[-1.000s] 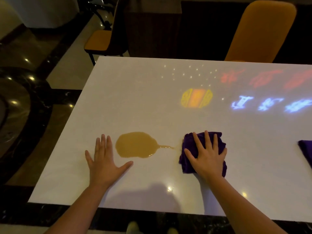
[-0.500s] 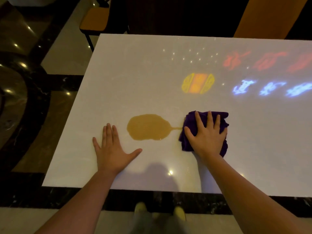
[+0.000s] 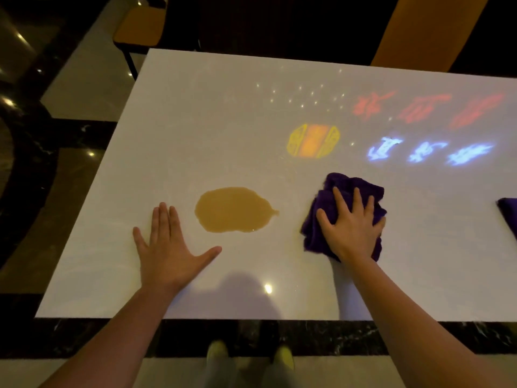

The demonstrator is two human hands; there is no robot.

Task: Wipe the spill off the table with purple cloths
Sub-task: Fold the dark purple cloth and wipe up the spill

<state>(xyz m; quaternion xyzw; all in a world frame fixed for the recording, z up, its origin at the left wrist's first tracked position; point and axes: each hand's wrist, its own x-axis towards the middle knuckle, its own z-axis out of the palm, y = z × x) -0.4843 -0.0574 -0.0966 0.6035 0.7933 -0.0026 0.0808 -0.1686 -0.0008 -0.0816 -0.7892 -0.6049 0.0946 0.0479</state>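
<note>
I see the right hand (image 3: 353, 228) spread flat on a bunched purple cloth (image 3: 321, 217) near the table's (image 3: 195, 121) front edge. Left hand (image 3: 167, 253) splayed on bare surface. Tan spill (image 3: 233, 210) lies between them, apart from both.

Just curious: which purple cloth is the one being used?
The bunched cloth under the right hand, right of the spill. The other cloth lies untouched at the right edge.

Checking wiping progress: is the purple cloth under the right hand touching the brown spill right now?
No. The purple cloth lies right of the spill, with bare table between them.
</note>
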